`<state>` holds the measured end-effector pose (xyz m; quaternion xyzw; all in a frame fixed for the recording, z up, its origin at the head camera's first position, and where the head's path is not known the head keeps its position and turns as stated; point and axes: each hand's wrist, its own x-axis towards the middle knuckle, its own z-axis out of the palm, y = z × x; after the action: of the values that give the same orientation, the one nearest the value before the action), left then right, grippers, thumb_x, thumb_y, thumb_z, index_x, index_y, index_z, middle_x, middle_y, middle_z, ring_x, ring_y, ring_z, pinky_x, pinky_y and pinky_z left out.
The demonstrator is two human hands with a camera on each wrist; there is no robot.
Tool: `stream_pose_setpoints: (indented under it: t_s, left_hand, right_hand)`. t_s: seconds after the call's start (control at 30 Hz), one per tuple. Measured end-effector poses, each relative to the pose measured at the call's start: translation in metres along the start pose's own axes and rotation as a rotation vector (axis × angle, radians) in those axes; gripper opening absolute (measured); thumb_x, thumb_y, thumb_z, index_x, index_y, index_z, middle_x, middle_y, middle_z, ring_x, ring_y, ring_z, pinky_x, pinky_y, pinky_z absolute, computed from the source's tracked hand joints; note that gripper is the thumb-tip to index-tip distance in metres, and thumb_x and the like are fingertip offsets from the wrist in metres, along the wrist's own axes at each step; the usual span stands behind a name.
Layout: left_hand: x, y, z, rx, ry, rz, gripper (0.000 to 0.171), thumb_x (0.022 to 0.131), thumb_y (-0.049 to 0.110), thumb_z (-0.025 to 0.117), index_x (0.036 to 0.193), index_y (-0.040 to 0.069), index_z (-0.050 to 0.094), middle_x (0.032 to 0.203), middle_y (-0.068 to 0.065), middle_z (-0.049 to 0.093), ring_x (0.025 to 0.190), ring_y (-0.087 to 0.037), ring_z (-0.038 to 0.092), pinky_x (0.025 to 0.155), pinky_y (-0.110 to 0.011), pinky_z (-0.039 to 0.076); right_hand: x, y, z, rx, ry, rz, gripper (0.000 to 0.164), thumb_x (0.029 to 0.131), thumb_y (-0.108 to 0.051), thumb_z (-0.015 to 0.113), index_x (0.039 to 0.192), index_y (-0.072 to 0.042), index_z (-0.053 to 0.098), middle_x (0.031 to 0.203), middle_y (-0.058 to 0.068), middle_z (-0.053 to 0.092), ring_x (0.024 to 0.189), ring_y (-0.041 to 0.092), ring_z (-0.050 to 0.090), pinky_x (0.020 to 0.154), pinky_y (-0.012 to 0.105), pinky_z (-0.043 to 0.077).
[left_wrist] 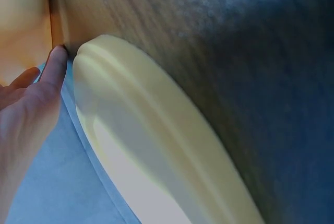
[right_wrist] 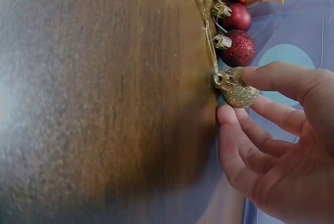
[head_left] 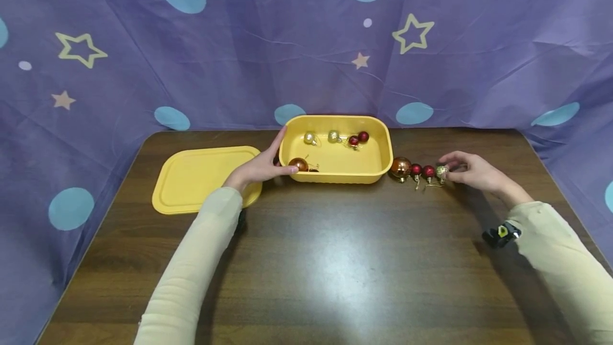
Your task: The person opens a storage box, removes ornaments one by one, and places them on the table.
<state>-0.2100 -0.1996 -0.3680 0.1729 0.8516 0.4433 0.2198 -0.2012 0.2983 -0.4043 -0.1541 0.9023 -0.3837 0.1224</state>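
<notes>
- Near nine o'clock from the yellow box (head_left: 340,178), flat on the brown table (head_left: 297,244): a yellow lid (head_left: 196,182), off the box.
- Between lid and box: the left hand (head_left: 261,165), fingers fairly straight, braced at the box's near-left corner — steadying, by the look of it, not clenched.
- Inside the box at eight o'clock: a copper ball (head_left: 299,163), just beside the left thumb.
- Also inside, at about ten o'clock: a pale gold ball (head_left: 309,137); at twelve, a second gold ball (head_left: 333,136).
- At about two o'clock in the box: two small red balls (head_left: 363,136), close together.
- Outside, from three toward four o'clock, in a row: a big copper ball (head_left: 401,167) by the box wall, a smooth red ball (right_wrist: 238,17), a glittery red ball (right_wrist: 240,48), a gold glitter ball (right_wrist: 240,96); caps (right_wrist: 223,42) facing roughly six.
- At the row's right end: the right hand (head_left: 471,173), pinching the gold glitter ball between thumb and fingers.
- Step in hand, as judged: handling the row's end ball — setting down or picking up, cannot tell which. Next move calls for a clean release or a straight lift, without nudging the glittery red ball.
</notes>
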Motion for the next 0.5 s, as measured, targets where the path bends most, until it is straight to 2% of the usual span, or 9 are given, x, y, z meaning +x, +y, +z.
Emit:
stream_pose_setpoints:
  t_s: [0.2,0.5]
  left_hand:
    - [0.012,-0.026,0.002,0.018,0.021,0.010,0.108,0.089,0.035,0.071,0.151,0.038,-0.018,0.160,-0.003,-0.012,0.144,-0.029,0.002,0.113,-0.052,0.012]
    - [0.012,-0.029,0.001,0.005,0.024,0.000,0.107,0.089,0.036,0.070,0.150,0.042,-0.018,0.159,0.001,-0.014,0.144,-0.026,-0.001,0.113,-0.051,0.009]
  right_hand:
    - [0.003,-0.002,0.000,-0.025,0.000,0.016,0.036,0.089,-0.004,0.066,0.122,0.009,0.055,0.109,0.027,0.061,0.086,0.014,0.060,0.071,0.020,0.047]
    - [0.005,0.001,0.003,-0.028,0.005,0.007,0.033,0.090,-0.005,0.066,0.119,0.009,0.058,0.110,0.026,0.062,0.087,0.012,0.061,0.071,0.018,0.046]
